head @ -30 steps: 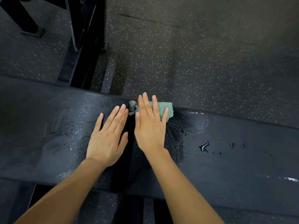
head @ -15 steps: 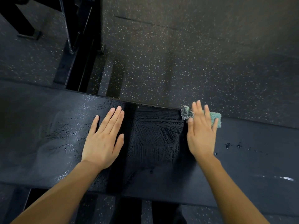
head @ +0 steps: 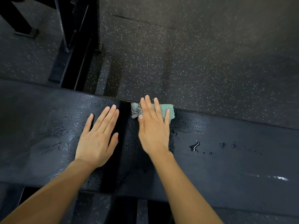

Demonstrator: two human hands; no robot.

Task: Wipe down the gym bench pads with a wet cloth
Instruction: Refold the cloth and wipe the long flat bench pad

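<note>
Cloth [head: 168, 110]: teal, knit texture, folded small; its left end is grey-white mesh, bunched. It lies at the far edge of the black pad [head: 226, 152], just right of the gap in the pad. Right hand [head: 153, 129] rests flat on top; fingers [head: 157, 109] straight, slightly spread, pressing the cloth down without curling round it; teal shows past the little finger, mesh beside the thumb tip. Left hand [head: 97, 139] lies flat on the pad just left, fingers straight, holding nothing. Pad surface is wet, streaked; drops to the right.
</note>
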